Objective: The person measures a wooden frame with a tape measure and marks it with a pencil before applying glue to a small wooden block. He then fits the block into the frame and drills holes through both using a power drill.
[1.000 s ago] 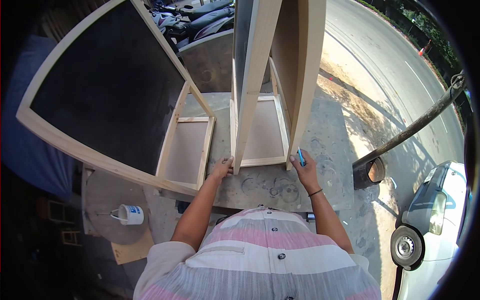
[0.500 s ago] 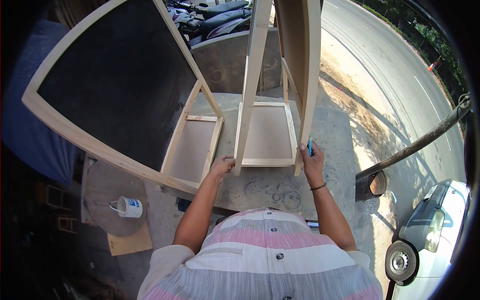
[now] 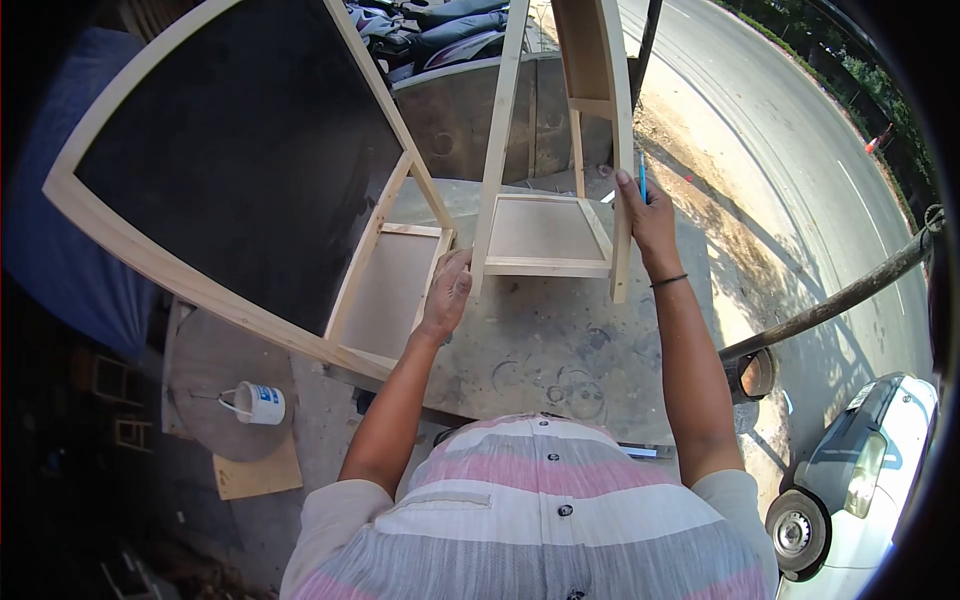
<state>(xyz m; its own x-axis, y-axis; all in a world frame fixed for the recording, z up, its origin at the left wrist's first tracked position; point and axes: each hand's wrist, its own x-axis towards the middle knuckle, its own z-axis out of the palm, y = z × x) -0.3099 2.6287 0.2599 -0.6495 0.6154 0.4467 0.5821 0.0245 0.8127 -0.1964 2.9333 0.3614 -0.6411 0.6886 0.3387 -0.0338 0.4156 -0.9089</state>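
Observation:
A small wooden A-frame stand (image 3: 548, 267) with pale bars and a brown panel stands in front of me on the grey worktable (image 3: 520, 350). My left hand (image 3: 447, 295) lies along the outside of its left leg, fingers stretched out and close together. Around the right leg, my right hand (image 3: 652, 222) is closed, thumb on the front face. A thin blue pencil-like stick (image 3: 643, 178) pokes up from that same hand. To the left stands a larger wood-framed blackboard (image 3: 240, 160), also with a lower panel and legs.
A white bucket (image 3: 262, 403) sits on a round brown board at lower left. Behind the table, a curved panel (image 3: 460, 115) stands before parked motorcycles (image 3: 450, 35). A slanting wooden pole (image 3: 830, 302), a car (image 3: 860, 470) and the road (image 3: 780, 130) lie to the right.
The small stand has shifted away from me on the table, its legs turning a little. Both hands have moved forward with it, the right one farther up its leg.

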